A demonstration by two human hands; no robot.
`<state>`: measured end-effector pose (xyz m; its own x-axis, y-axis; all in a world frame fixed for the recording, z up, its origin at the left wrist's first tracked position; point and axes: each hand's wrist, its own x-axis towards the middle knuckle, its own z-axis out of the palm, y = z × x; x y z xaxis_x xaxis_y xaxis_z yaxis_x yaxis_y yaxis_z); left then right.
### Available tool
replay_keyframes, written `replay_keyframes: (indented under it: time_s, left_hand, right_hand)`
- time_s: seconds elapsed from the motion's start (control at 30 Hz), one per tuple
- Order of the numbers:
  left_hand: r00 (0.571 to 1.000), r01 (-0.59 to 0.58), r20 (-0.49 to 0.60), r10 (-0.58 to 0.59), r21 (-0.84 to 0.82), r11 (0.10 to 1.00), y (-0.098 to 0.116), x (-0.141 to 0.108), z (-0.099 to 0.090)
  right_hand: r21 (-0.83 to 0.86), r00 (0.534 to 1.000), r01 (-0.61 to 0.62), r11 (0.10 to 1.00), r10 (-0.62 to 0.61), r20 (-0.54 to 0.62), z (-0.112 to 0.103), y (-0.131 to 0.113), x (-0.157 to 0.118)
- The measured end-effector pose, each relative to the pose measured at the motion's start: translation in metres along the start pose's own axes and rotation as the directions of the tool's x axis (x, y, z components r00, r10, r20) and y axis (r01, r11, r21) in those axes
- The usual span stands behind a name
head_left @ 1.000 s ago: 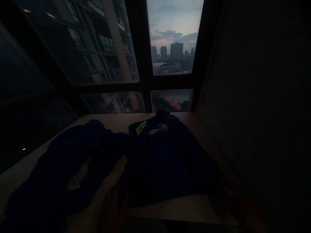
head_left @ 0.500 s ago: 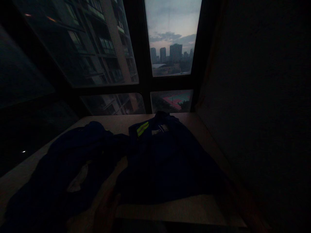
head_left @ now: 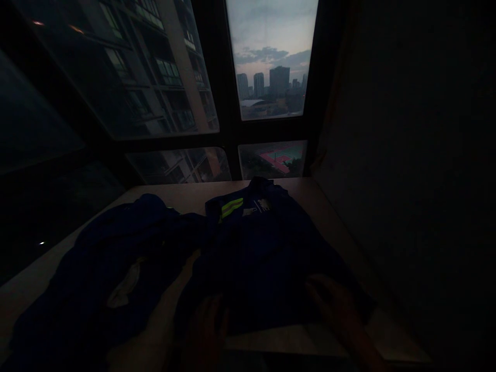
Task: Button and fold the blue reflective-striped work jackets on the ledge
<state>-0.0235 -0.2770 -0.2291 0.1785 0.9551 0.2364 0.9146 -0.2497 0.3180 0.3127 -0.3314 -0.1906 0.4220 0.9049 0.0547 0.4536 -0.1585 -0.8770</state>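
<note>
A dark blue jacket (head_left: pixel 259 258) lies spread on the ledge, its collar toward the window. Yellow-green stripes and pale lettering show near the top of it. My left hand (head_left: pixel 209 320) is on or just over its lower left part, fingers somewhat apart. Over the lower right part is my right hand (head_left: pixel 333 299), with thumb and fingers apart. The light is very dim, so whether either hand presses on the cloth is hard to see. I make out nothing held in either one.
Another dark blue garment (head_left: pixel 112 243) lies crumpled at the left, a whitish patch (head_left: pixel 126 287) showing in it. The pale ledge (head_left: pixel 186 191) runs to a dark-framed window (head_left: pixel 228 103). A dark wall (head_left: pixel 406 181) rises at the right.
Both hands have moved inward from the jacket's lower corners to over its lower part. The stripes on the jacket have turned flatter, and its lower edge has shifted slightly.
</note>
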Motion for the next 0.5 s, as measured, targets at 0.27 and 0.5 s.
replay_keyframes:
  time_s: [0.27, 0.5]
  left_hand:
    - [0.963, -0.005, 0.269, -0.022, 0.102, 0.995, 0.036, 0.031, 0.02]
    - [0.968, 0.217, 0.009, -0.252, -0.541, 0.813, 0.021, 0.066, -0.013]
  right_hand:
    - [0.152, 0.99, -0.126, 0.98, 0.114, 0.084, 0.077, 0.058, -0.001]
    - [0.166, 0.988, -0.15, 0.975, 0.14, 0.071, 0.065, 0.067, -0.001]
